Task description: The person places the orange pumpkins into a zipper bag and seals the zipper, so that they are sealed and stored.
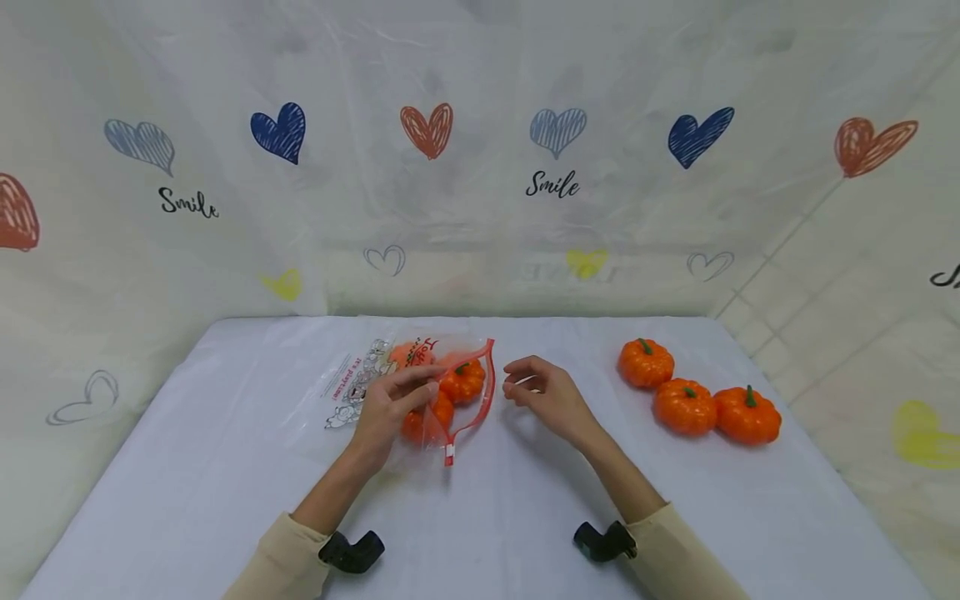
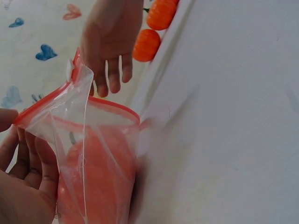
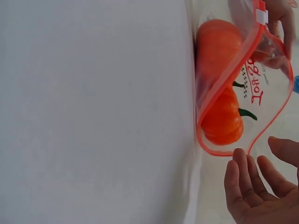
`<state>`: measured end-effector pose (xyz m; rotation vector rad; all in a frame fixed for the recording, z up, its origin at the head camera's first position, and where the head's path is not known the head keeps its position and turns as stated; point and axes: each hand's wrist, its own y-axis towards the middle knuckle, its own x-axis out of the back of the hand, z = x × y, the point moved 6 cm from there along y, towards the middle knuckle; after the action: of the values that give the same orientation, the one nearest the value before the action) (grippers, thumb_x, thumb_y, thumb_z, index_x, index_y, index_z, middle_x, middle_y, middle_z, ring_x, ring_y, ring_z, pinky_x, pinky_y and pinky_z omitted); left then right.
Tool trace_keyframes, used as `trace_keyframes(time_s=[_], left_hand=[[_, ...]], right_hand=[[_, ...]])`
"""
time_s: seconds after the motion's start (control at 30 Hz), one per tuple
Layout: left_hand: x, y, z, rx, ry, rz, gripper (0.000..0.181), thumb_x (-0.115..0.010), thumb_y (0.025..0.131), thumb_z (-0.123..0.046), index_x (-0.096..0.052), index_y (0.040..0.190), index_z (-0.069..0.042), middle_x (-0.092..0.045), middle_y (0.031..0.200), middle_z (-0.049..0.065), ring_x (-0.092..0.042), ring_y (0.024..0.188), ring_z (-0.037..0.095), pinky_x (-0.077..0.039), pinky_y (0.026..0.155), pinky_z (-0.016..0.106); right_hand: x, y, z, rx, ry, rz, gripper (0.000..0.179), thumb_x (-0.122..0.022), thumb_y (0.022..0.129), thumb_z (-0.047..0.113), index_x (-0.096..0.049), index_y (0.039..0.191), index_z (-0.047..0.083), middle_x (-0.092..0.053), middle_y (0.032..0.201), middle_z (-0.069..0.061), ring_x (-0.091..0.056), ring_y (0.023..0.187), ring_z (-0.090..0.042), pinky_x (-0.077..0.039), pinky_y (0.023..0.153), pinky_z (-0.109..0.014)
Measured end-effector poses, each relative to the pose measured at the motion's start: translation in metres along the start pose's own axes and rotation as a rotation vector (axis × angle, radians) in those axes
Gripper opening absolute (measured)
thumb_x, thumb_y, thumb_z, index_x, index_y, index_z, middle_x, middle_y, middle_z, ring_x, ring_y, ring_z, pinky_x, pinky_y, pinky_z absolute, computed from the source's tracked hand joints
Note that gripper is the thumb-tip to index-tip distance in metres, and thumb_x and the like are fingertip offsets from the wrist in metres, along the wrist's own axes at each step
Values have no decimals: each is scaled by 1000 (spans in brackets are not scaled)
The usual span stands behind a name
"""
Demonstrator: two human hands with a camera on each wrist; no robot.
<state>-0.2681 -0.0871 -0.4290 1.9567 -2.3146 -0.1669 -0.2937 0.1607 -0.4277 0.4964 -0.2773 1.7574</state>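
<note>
A clear zip bag (image 1: 348,392) with a red zip edge (image 1: 491,379) and printed drawings lies on the left-centre of the table, its mouth gaping to the right. Through the plastic show orange toy pumpkins with green stems, one pumpkin (image 1: 462,382) close to the mouth. My left hand (image 1: 390,407) pinches the bag at its red edge, as the left wrist view shows. Just right of the mouth is my right hand (image 1: 549,396), fingers loosely bent and holding nothing. In the right wrist view its fingertips (image 3: 239,154) are right at the lower red rim.
Three more toy pumpkins sit at the right of the white table (image 1: 570,533): one at the back (image 1: 646,363), one in front of it (image 1: 686,407) and one on the far right (image 1: 748,415). A white slider (image 1: 450,451) is on the zip's near end. A heart-printed curtain (image 1: 480,208) hangs behind.
</note>
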Motion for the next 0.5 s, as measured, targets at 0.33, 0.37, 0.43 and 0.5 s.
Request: trace_keyframes(time_s=[0.33, 0.37, 0.43, 0.5], left_hand=[[0, 0, -2, -13, -6, 2, 36, -66, 101, -16, -69, 133, -2, -63, 142, 16, -62, 98, 13, -56, 78, 17], [0, 0, -1, -11, -9, 3, 36, -66, 101, -16, -69, 133, -2, -63, 143, 16, -62, 99, 12, -56, 78, 17], [0, 0, -1, -10, -9, 6, 36, -66, 101, -15, -68, 133, -1, -62, 144, 15, -61, 100, 12, -56, 78, 17], [0, 0, -1, -11, -8, 9, 36, -65, 101, -15, -68, 133, -1, -62, 145, 15, -61, 100, 12, -56, 78, 18]], right_hand=[[27, -5, -2, 34, -12, -51, 33, -71, 100, 21, -66, 129, 8, -73, 117, -15, -72, 103, -40, -58, 83, -19], [29, -6, -3, 29, -15, -54, 33, -71, 100, 22, -66, 130, 8, -73, 118, -15, -71, 103, -40, -58, 83, -19], [33, -7, -4, 27, -20, -66, 33, -70, 100, 23, -66, 130, 9, -73, 119, -16, -71, 104, -40, -58, 83, -18], [38, -7, -5, 27, -24, -79, 33, -70, 100, 24, -66, 130, 9, -73, 119, -16, -71, 104, -41, -57, 83, -18]])
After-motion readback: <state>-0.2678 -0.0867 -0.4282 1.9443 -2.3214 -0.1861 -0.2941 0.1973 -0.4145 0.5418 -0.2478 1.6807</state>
